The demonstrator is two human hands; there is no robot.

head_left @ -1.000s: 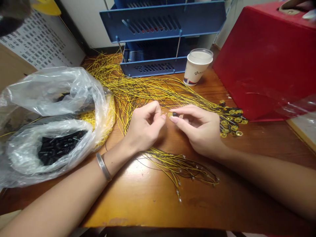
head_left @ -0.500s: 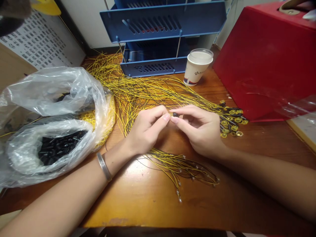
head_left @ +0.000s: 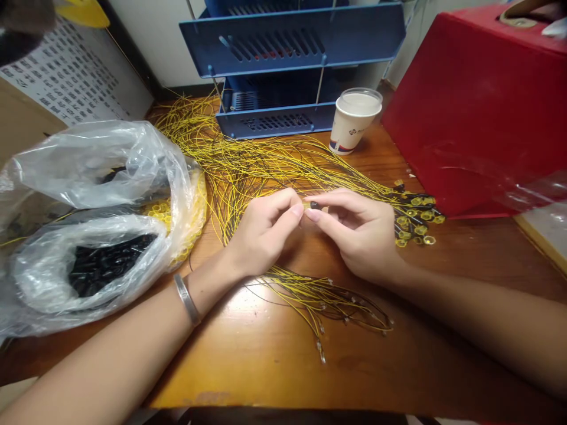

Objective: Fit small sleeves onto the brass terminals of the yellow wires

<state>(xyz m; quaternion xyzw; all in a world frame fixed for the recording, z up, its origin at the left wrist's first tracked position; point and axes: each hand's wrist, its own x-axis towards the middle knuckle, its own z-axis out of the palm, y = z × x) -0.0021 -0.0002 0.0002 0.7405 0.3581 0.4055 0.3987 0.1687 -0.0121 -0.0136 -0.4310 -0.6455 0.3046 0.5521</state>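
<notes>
Over the middle of the wooden table, my left hand [head_left: 269, 231] and my right hand [head_left: 364, 233] meet at their fingertips. Thumb and forefinger of the right hand pinch a small black piece [head_left: 315, 205]. My left thumb and forefinger are pressed together beside it, on something small that the fingers mostly hide; a bit of yellow shows between the hands. Behind them runs a large bundle of yellow and black wires [head_left: 266, 156], ending at the right in black pieces with clear yellow caps [head_left: 414, 215]. A smaller wire bundle [head_left: 310, 289] with bare-looking tips lies below my hands.
Plastic bags [head_left: 100, 307] at the left hold black pieces [head_left: 106, 262] and yellow caps [head_left: 162, 212]. Blue stacked trays [head_left: 283, 44] and a paper cup [head_left: 352, 127] stand at the back. A large red box [head_left: 482, 118] is at the right.
</notes>
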